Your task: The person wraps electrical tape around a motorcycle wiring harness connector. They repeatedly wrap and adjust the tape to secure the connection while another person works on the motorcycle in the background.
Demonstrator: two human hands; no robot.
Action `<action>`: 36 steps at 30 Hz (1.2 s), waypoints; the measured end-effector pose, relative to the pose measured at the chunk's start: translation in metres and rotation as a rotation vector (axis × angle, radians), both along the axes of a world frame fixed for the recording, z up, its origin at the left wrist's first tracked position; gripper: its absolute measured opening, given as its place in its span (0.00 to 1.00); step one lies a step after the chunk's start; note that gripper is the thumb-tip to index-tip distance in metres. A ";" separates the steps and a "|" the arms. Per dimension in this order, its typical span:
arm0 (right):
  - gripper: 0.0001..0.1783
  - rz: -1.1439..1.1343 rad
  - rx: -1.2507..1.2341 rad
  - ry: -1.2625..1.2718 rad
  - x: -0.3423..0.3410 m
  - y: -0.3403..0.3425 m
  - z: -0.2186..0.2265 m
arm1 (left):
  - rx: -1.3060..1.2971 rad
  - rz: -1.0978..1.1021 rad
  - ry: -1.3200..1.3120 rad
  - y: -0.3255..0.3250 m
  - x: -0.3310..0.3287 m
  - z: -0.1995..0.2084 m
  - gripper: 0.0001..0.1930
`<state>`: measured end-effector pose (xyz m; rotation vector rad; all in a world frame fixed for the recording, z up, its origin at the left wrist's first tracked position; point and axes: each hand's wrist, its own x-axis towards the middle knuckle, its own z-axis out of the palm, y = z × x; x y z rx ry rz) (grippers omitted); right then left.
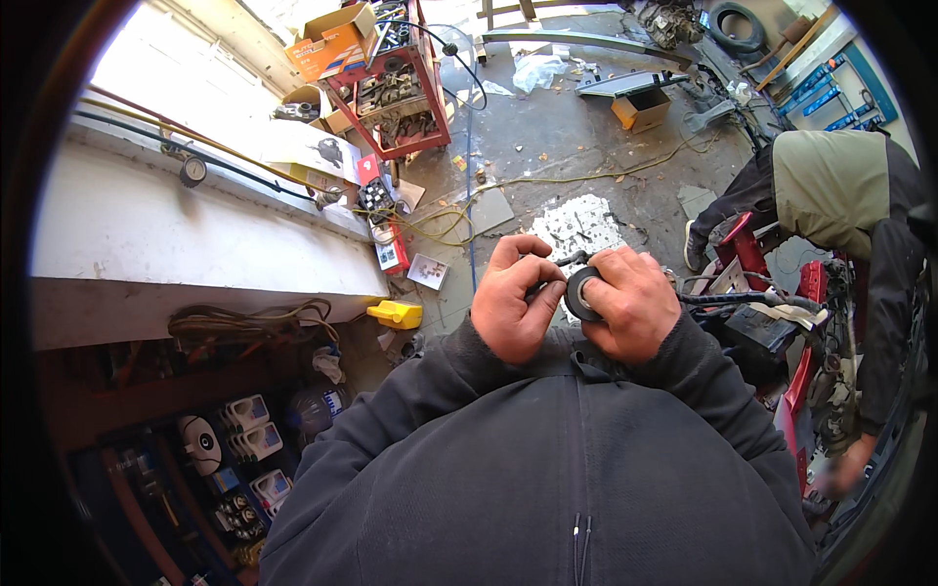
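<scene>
- My right hand (630, 303) is closed around a black roll (573, 301), up in front of my chest, above the floor.
- My left hand (518, 308) has thumb and forefinger pinched together just beside the roll; I cannot tell what, if anything, is between them.
- A dark strand (573, 259) shows between my hands, and a dark cable (743, 298) runs from beside my right wrist toward the machinery; whether they join is hidden.
- The roll could slip, I judge, if my right fingers loosen, with nothing under it but my jacket and the floor.
- The cable could be tugged askew if I turn, or if the co-worker (831, 186) bending over the red parts (811, 281) knocks it.
- The yellow cord (586, 180) snaking across the grey floor (518, 127) could catch a foot.
- A pale metal casting (581, 220) lies on that floor beyond my hands.
- To the left stands a red shelf cart (443, 103) loaded with parts; a tyre (735, 27) sits at the far right.
</scene>
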<state>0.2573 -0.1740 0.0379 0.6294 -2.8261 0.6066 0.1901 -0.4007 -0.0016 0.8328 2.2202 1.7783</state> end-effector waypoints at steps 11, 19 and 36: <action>0.14 -0.040 -0.230 -0.060 0.000 -0.004 -0.005 | 0.100 0.037 -0.159 0.001 0.005 -0.003 0.06; 0.16 -0.021 -0.196 -0.093 0.002 -0.003 0.001 | 0.104 -0.063 -0.195 0.000 0.003 -0.006 0.05; 0.14 -0.226 -1.039 -0.594 0.006 -0.018 -0.044 | 0.095 0.084 -0.027 0.003 0.005 -0.007 0.03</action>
